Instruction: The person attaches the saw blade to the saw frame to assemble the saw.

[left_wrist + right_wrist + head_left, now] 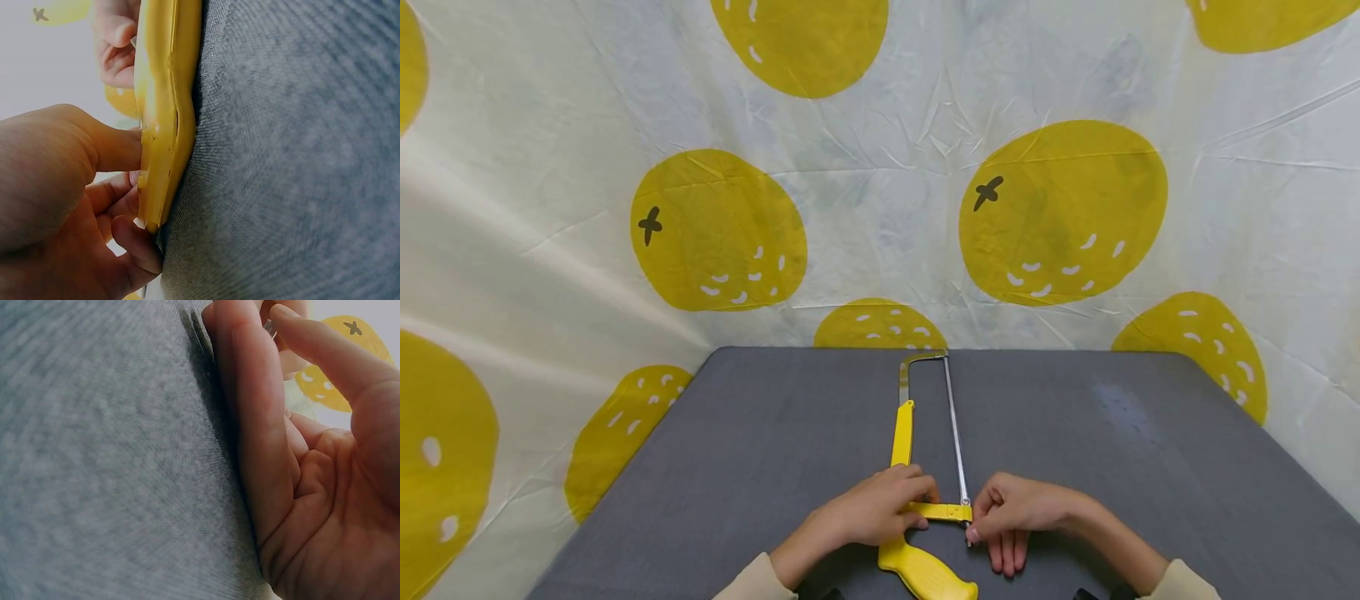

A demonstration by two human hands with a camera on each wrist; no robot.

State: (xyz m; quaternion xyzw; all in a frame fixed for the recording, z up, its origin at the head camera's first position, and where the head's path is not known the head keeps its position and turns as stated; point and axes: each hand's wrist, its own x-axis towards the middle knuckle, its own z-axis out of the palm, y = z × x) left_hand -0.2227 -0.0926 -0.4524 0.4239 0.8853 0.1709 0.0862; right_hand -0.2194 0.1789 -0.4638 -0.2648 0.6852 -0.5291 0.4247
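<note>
A hacksaw with a yellow handle (928, 571) lies on the grey cloth, its curved metal front end pointing away from me. The straight metal blade (955, 425) runs along its right side. My left hand (872, 508) holds the yellow frame just above the handle, with the thumb pressed on the yellow body (164, 94) in the left wrist view. At the near end of the blade, my right hand (1022, 504) pinches the small metal tension screw (968, 543) between thumb and index finger. Its other fingers (259, 406) reach down along the cloth.
The grey cloth-covered table (760, 433) extends around the saw on both sides. Behind and to the left hangs a white sheet (880, 233) printed with large yellow fruit. The curved saw tip lies near the table's far edge.
</note>
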